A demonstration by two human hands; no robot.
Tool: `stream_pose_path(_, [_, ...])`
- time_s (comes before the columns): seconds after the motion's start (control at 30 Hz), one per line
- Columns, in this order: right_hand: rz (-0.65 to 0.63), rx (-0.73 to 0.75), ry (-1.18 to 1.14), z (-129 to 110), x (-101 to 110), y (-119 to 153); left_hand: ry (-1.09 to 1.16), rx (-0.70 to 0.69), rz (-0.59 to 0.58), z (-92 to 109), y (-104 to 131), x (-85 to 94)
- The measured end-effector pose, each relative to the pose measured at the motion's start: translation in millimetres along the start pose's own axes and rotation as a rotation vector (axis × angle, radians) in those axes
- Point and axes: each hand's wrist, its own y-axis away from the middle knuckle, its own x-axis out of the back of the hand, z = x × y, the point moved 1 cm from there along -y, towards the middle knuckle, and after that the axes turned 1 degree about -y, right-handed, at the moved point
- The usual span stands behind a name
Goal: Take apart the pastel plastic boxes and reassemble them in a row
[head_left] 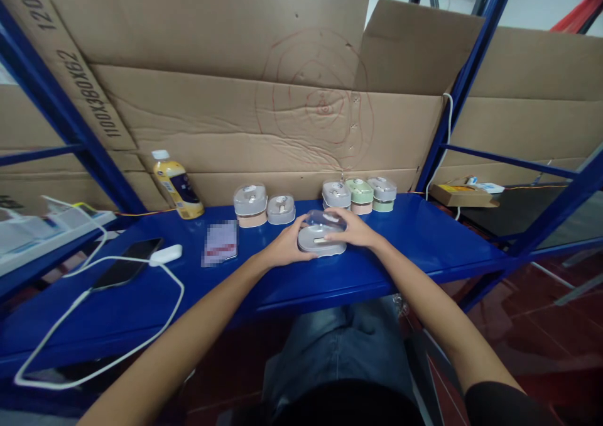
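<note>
1. Clear lid (316, 221) sat tilted above grey base (320, 247), approx. mid-table, nr front edge of blue table (264, 281); lid/base contact: couldn't tell
2. L hand (285, 244) curled round L side of base, fingers bent, thumb apart from them; far fingertips hidden
3. R hand (354, 230) closed on R end of lid: fingers bent over top, thumb apart, across front of base; pressure couldn't tell
4. Judged best: L grip low & steady, R moving lid level w/o twist, thumbs off rim vs. nips
5. Rear-right boxes (360, 191) stood just behind R hand; small moves seemed safest, to avoid knocks
</note>
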Motion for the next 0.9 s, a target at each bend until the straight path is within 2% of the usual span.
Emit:
stream_pose_path(0.17, [0.284,-0.154,-0.081,18,17,-4,-0.111,-0.1,-0.065,5,2,-1.6])
stream_pose_path(0.3, [0.335,-0.18,-0.089,27,21,-6,-0.105,-0.104,-0.037,6,0,-3.3])
stream_pose_path(0.37, [0.346,-0.178,-0.09,28,21,-7,-0.093,-0.076,0.025,4,-2,-1.2])
stream_pose_path(0.53, [0.382,-0.182,-0.113,26,24,-7,-0.067,0.023,0.348,-6,-3,12.7])
stream_pose_path(0.6, [0.422,-0.199,-0.129,26,27,-7,-0.082,0.022,0.38,-6,-1,16.0])
stream_pose_path(0.67, [0.446,-0.202,-0.135,25,30,-7,-0.108,-0.003,0.314,-2,1,15.1])
stream_pose_path(0.73, [0.424,-0.171,-0.133,22,31,-5,-0.131,-0.032,0.188,3,3,10.1])
stream_pose_path(0.83, [0.275,-0.054,-0.077,14,28,-2,-0.135,-0.06,0.034,9,5,-1.0])
stream_pose_path(0.9, [0.136,0.031,-0.018,9,23,0,-0.099,-0.043,0.029,9,5,-7.5])
